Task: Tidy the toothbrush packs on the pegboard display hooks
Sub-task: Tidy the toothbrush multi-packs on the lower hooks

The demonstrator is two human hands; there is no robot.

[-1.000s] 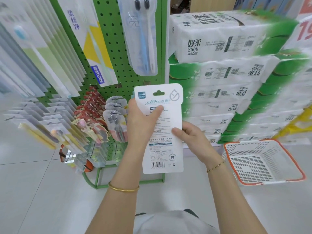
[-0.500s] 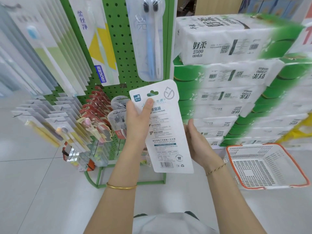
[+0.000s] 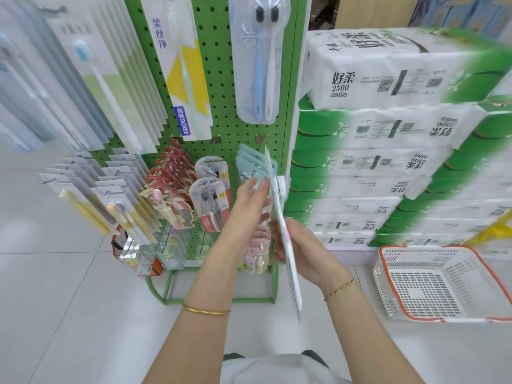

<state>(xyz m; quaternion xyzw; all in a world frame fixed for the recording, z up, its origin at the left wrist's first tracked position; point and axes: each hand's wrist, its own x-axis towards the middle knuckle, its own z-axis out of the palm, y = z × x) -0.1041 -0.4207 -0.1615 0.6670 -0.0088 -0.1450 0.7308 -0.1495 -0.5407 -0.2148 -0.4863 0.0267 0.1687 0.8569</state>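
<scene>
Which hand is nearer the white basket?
Right. The right hand, holding the toothbrush pack, is left of the basket; the left hand is farther left, by the pegboard.

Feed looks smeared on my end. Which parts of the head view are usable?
Head view: the centre is fairly sharp, left hand and right hand at the edge-on toothbrush pack read clearly; tissue packs at right and hanging packs at far left smear with blur; the wide-angle lens bows the pegboard; lighting is even, no hard glare.
</scene>
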